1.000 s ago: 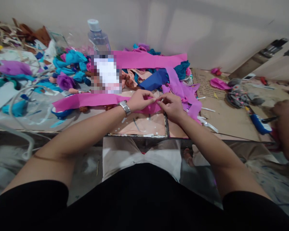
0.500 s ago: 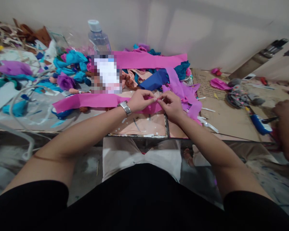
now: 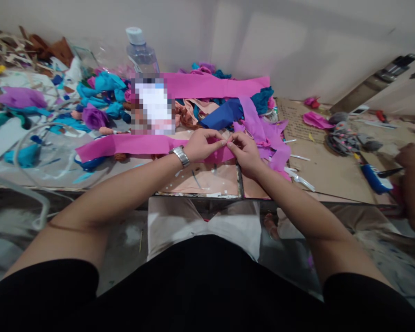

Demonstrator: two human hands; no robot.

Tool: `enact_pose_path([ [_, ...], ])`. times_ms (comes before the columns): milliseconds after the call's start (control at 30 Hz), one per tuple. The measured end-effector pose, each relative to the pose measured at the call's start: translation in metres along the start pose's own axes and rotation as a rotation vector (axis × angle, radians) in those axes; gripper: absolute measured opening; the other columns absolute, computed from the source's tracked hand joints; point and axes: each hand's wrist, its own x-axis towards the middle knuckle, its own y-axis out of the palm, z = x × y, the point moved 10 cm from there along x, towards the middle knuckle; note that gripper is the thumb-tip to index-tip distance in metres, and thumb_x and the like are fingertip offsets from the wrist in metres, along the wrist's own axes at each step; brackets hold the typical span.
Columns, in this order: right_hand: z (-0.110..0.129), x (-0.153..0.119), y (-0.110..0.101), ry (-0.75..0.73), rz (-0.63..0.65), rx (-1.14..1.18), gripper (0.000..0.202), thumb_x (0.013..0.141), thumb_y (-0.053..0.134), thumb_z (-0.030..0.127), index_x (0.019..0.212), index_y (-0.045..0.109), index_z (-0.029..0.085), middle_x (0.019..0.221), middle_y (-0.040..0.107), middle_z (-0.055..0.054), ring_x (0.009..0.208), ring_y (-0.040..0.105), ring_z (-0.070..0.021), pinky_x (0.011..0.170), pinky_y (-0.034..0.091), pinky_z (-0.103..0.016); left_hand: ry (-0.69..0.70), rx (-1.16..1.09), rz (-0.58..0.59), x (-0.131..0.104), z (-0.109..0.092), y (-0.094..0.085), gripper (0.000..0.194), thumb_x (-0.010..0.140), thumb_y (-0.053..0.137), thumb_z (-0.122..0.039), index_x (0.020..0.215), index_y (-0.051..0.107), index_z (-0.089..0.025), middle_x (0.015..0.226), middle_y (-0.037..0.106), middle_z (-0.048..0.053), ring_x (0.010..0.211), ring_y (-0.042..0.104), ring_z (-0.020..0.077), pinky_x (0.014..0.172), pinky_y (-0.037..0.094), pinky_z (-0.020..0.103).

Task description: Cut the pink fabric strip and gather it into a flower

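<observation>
A long pink crepe paper strip (image 3: 134, 144) runs across the table's front and passes behind my fingers. My left hand (image 3: 204, 145), below a metal wristwatch (image 3: 180, 156), pinches thumb against forefinger at the strip's upper edge. Meeting it tip to tip, my right hand (image 3: 245, 151) is closed in a similar pinch on the same pink paper. The exact bit between the fingertips is too small to make out. Lilac crepe paper (image 3: 263, 133) lies just beyond the right hand, with a folded dark blue piece (image 3: 223, 114) to its left.
Behind are another pink strip (image 3: 214, 86), a plastic bottle (image 3: 141, 55) and a blurred-out rectangle (image 3: 154, 106). Coloured scraps (image 3: 107, 83) crowd the left. At right, cardboard (image 3: 318, 170) bears a grey bundle (image 3: 344, 138) and a blue-handled tool (image 3: 375, 179) near another person's hand (image 3: 410, 159).
My fingertips have shifted very slightly where they meet, still pinched together. The other person's hand at the right has moved slightly further right. The paper strips lie as before.
</observation>
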Motion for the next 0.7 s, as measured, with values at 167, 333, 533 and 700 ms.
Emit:
enact_pose_path([
  [167, -0.007, 0.0, 0.006, 0.046, 0.03, 0.066, 0.034, 0.098, 0.069, 0.057, 0.091, 0.064, 0.024, 0.087, 0.06, -0.001, 0.076, 0.054, -0.0171, 0.071, 0.046, -0.034, 0.044, 0.089, -0.009, -0.001, -0.004, -0.002, 0.034, 0.092, 0.072, -0.05, 0.095, 0.084, -0.018, 0.094, 0.082, 0.006, 0.088, 0.072, 0.021, 0.085, 0.052, 0.033],
  [333, 0.009, 0.0, -0.001, -0.041, 0.004, -0.107, 0.033, 0.099, 0.067, 0.056, 0.091, 0.066, 0.024, 0.091, 0.065, -0.004, 0.08, 0.058, -0.0189, 0.072, 0.048, -0.036, 0.046, 0.171, 0.001, 0.0, -0.001, -0.003, 0.034, 0.094, 0.071, -0.05, 0.096, 0.084, -0.018, 0.093, 0.081, 0.007, 0.088, 0.071, 0.0218, 0.084, 0.052, 0.034],
  [533, 0.015, 0.001, 0.001, -0.088, 0.034, -0.181, 0.038, 0.102, 0.06, 0.059, 0.09, 0.063, 0.024, 0.09, 0.065, -0.005, 0.081, 0.057, -0.0197, 0.073, 0.049, -0.036, 0.038, 0.202, 0.021, 0.0, 0.002, 0.0, 0.036, 0.094, 0.071, -0.052, 0.097, 0.084, -0.019, 0.096, 0.082, 0.007, 0.089, 0.071, 0.0222, 0.084, 0.051, 0.034],
  [700, 0.011, 0.001, 0.004, -0.085, 0.041, -0.139, 0.034, 0.104, 0.056, 0.057, 0.091, 0.06, 0.025, 0.089, 0.063, -0.005, 0.083, 0.058, -0.0215, 0.075, 0.049, -0.038, 0.072, 0.193, 0.023, 0.0, -0.002, 0.002, 0.035, 0.095, 0.068, -0.052, 0.101, 0.083, -0.021, 0.1, 0.082, 0.008, 0.092, 0.072, 0.0225, 0.086, 0.05, 0.035],
])
